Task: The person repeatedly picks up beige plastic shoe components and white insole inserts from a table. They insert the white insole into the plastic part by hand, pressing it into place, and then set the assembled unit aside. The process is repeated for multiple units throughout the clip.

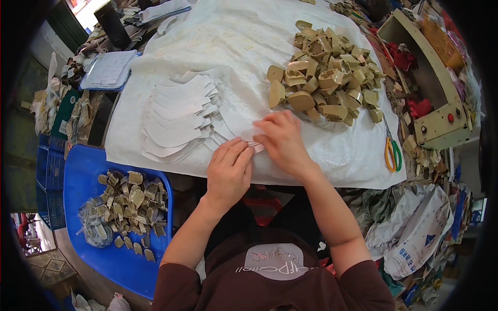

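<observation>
White cut-out pieces (179, 122), flat and curved like shoe-part blanks, lie fanned in an overlapping stack on the white cloth (233, 41) that covers the table; there are too many layers to count exactly. The right hand (282, 140) and the left hand (229, 171) meet at the stack's right end, near the front edge of the cloth. Both have their fingers closed lightly on one thin white piece (252, 145), pinched between the fingertips of the two hands.

Behind the hands, a heap of tan moulded heel blocks (327, 72) sits on the cloth, several dozen at a guess. One pair of scissors (392, 151) with yellow and green handles lies at the cloth's right edge. To the left, a blue tray (88, 243) holds a pile of smaller olive-brown pieces (129, 202) and one clear plastic bag (93, 225) of them. A notepad on a blue clipboard (109, 70) rests at the far left. A beige machine (441, 114) with a red button stands on the right, with white sacks (420, 233) crumpled below it.
</observation>
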{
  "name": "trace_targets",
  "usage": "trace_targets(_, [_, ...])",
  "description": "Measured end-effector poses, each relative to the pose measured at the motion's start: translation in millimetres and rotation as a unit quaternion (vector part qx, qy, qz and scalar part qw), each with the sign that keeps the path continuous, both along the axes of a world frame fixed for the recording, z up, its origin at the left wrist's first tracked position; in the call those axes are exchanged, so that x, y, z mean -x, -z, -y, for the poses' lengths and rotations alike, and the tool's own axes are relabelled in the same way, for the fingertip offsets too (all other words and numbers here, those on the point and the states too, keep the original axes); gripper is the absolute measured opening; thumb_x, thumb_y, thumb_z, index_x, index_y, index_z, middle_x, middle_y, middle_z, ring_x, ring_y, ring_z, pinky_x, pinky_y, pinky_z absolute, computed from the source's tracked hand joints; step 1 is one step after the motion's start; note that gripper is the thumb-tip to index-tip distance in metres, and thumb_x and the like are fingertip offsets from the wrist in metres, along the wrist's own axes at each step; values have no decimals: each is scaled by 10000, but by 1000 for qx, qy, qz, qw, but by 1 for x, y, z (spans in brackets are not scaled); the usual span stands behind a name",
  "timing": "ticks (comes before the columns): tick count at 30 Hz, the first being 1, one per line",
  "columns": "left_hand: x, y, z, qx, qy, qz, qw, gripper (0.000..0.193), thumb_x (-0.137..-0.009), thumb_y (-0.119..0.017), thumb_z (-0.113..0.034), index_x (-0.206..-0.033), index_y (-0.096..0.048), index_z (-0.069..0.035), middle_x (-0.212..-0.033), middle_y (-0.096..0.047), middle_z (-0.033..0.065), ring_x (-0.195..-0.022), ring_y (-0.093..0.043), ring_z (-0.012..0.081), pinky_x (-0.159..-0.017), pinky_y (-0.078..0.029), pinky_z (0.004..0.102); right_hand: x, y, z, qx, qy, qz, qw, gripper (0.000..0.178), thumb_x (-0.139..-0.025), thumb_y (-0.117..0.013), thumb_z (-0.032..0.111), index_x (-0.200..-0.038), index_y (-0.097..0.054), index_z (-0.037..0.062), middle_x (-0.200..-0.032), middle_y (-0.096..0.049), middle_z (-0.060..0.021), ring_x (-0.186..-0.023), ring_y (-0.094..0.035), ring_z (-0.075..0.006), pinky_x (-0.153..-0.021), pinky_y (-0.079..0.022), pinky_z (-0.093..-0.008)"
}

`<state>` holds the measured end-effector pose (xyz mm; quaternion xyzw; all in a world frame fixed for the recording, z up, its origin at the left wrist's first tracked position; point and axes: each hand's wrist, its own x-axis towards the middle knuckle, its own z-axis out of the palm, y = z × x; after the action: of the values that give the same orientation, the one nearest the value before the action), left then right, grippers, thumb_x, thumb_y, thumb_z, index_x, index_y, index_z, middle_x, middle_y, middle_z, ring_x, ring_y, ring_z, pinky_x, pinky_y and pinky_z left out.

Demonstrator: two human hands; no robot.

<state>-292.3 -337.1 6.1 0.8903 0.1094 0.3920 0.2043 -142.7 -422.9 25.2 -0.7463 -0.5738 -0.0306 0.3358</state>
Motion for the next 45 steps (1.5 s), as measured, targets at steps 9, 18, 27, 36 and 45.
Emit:
trace_targets(9, [1, 11, 2, -19, -15, -10, 1000, 246, -720, -643, 44, -962, -646, 1, -1023, -663, 124, -1047, -620, 310, -942, -461, 441, -2, 7, 5, -123, 54, -76, 988, 89, -758, -650, 26, -808, -589, 67, -924, -528, -77, -927, -480, -263, -780, -368, -389])
trace_targets(18, [10, -31, 35, 192, 54, -10, 980, 333, -891, -511, -128, -1167, -609, 29, -1150, -624, 201, -1086, -593, 301, -976, -370, 422, 12, -47, 75, -150, -4, 59, 987, 191, -692, -670, 4, -848, -610, 96, -1019, -538, -87, -923, -477, -279, -802, -401, -391])
trace_targets(27, [-16, -30, 58, 731, 204, 85, 646, 448, -1021, -367, -280, -1289, -471, 64, -780, -564, 65, -639, -471, 104, -561, -362, 242, -66, -25, 85, -107, 92, 311, 940, 362, -649, -662, 81, -1001, -597, 136, -1072, -548, -38, -1033, -497, -248, -818, -414, -392])
trace_targets(36, [-21, -22, 62, 744, 180, 71, 640, 431, -1020, -376, -265, -1272, -478, 69, -744, -547, 59, -633, -477, 110, -549, -361, 246, -61, -22, 92, -103, 113, 31, 988, 383, -772, -646, 87, -1148, -575, 97, -1053, -557, -73, -982, -507, -297, -827, -432, -405])
trace_targets(45, [-22, -17, 71, 719, 179, 55, 669, 375, -1009, -410, -214, -1295, -449, 26, -817, -575, 98, -658, -514, 137, -568, -390, 260, -38, 5, 125, -27, 214, 70, 974, 485, -806, -676, 115, -1263, -519, 72, -1174, -518, -150, -956, -532, -324, -847, -446, -373])
